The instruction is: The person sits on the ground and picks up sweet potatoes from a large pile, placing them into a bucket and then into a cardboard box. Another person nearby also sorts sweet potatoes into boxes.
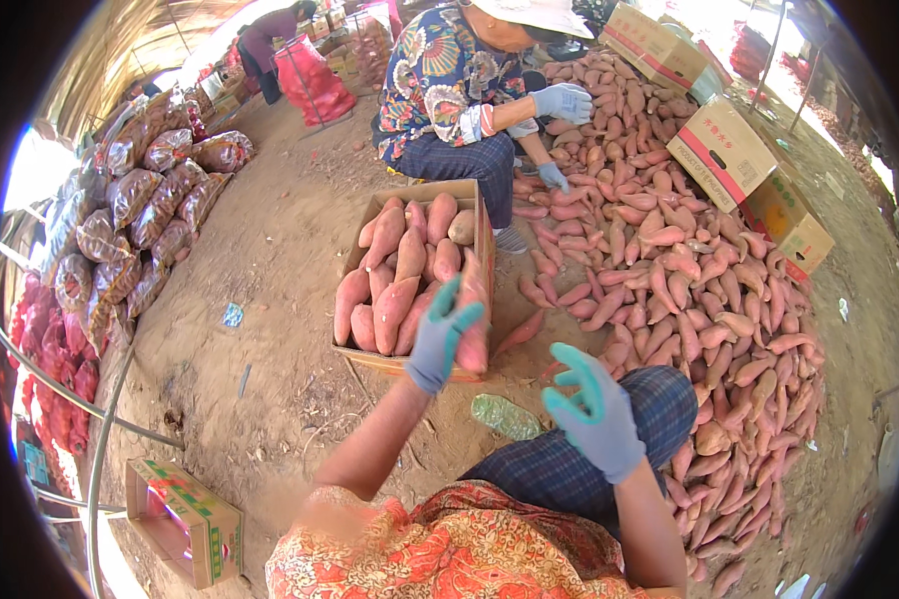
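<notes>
My left hand [442,341], in a grey glove with green fingertips, grips a long pink sweet potato [473,348] at the right edge of an open cardboard box [378,362]. Large sweet potatoes [398,303] fill that box close to its rim. The thumb lies across the held one; part of the grip is hidden. My right hand [595,412], gloved alike, is raised above my knee with its fingers apart and nothing in it. To its right spreads a big heap of sweet potatoes [689,299] on the dirt floor.
A co-worker [449,90] in grey gloves sits beyond the box, hands at the heap. Cartons [722,153] lean on the heap's far side. Filled plastic bags [142,202] are stacked at left, near a bent pole [108,419] and an open carton [187,524].
</notes>
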`<state>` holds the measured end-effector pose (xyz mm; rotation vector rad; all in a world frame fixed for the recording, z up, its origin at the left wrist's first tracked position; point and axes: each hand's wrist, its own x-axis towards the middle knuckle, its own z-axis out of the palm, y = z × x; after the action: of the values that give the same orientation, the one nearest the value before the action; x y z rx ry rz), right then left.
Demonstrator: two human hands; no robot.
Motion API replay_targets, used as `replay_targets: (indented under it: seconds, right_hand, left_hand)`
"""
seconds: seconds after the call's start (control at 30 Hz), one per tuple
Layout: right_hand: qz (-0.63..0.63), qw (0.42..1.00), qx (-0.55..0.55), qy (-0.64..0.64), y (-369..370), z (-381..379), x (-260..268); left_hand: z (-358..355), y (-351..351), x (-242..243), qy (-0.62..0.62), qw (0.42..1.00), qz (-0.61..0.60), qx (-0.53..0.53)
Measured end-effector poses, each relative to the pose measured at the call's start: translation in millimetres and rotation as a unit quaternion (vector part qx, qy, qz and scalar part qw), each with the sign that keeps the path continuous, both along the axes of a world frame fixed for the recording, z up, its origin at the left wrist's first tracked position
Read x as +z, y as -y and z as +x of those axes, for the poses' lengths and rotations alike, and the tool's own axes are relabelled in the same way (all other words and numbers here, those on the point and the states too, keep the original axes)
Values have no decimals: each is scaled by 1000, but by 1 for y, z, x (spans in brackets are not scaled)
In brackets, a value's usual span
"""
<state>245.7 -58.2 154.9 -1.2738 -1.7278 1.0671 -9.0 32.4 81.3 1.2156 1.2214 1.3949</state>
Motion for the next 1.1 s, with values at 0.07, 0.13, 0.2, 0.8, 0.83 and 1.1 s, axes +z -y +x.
replay_targets:
  seconds: [0.07,0.13,0.2,0.8,0.83,1.1]
  right_hand:
    - [-6,995,-35,-95,3,18,1]
    - [-35,982,-59,-176,3,30,1]
    - [-23,975,-60,-215,3,35,1]
    - [-26,961,8,-276,3,50,-9]
    - [-9,964,5,-267,4,49,-9]
    - [111,987,-19,-119,10,47,-6]
  left_hand:
    - [-22,-27,6,-32,999,11,14]
    - [-36,-46,9,-85,991,95,38]
    - [-47,-54,5,-131,982,132,43]
    - [-35,-41,20,-593,756,275,-38]
    - [-39,-44,11,-594,772,219,-48]
    - [-69,-49,-49,-321,928,186,13]
